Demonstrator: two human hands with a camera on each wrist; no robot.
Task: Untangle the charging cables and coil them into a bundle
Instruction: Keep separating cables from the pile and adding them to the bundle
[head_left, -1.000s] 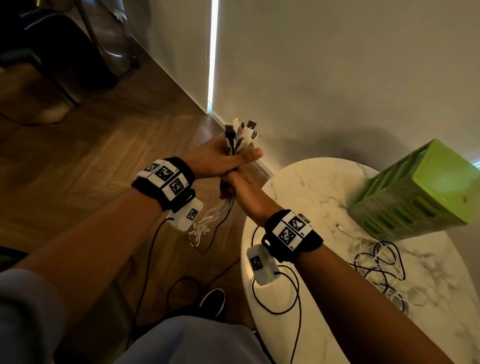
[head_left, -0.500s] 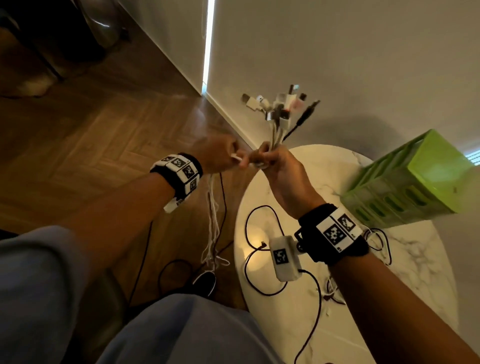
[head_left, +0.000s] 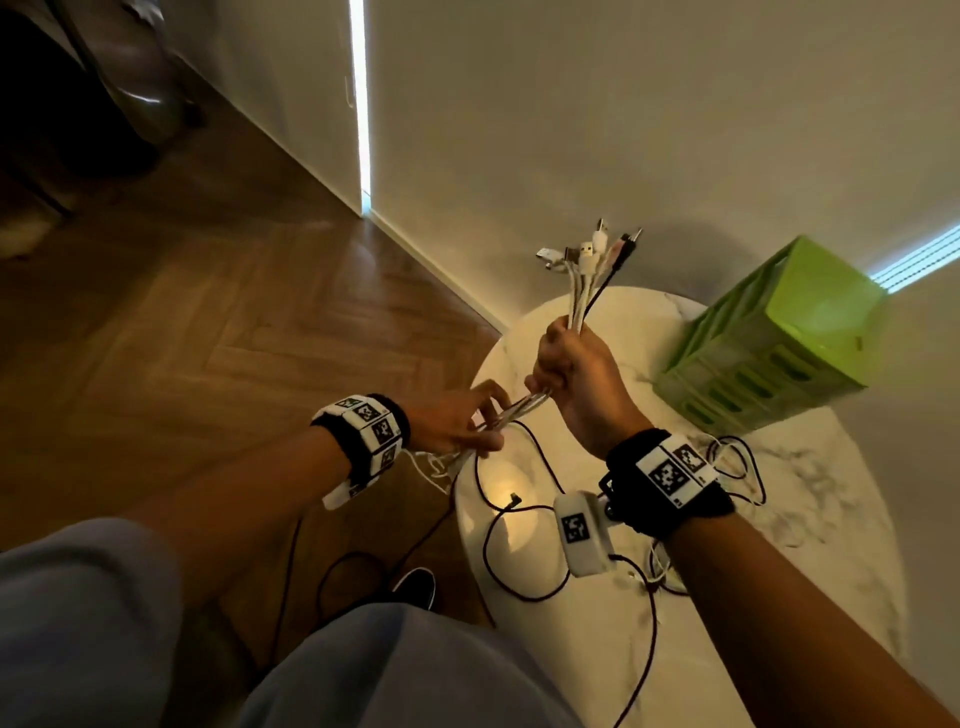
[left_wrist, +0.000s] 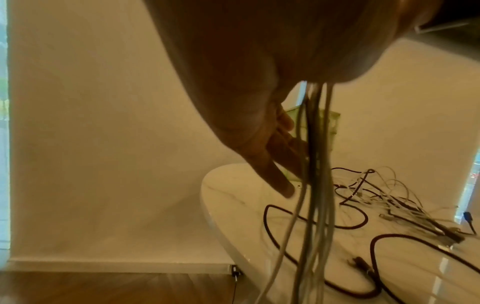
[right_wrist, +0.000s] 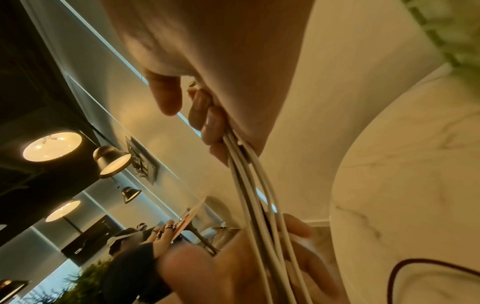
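Note:
My right hand (head_left: 566, 358) is a fist round a bunch of white and black charging cables (head_left: 582, 301). Their plug ends (head_left: 592, 254) fan out above it. The strands leave the bottom of the fist and run down-left to my left hand (head_left: 485, 421), which holds them loosely between thumb and fingers. In the right wrist view the right hand's fingers (right_wrist: 207, 123) curl over the white cables (right_wrist: 254, 185), and the left hand (right_wrist: 233, 267) holds them below. In the left wrist view the cables (left_wrist: 314, 185) hang past my left fingers (left_wrist: 275, 176).
A round white marble table (head_left: 810, 519) stands under my right arm, against the wall. A green slatted crate (head_left: 769, 338) lies on its far side. Black cable loops (head_left: 519, 525) and a cable tangle (head_left: 737, 467) lie on the table. A shoe (head_left: 415, 584) rests on the wooden floor.
The right hand took over the plug ends from the left hand and shifted right over the table. The left hand slid down the strands, away from the right fist.

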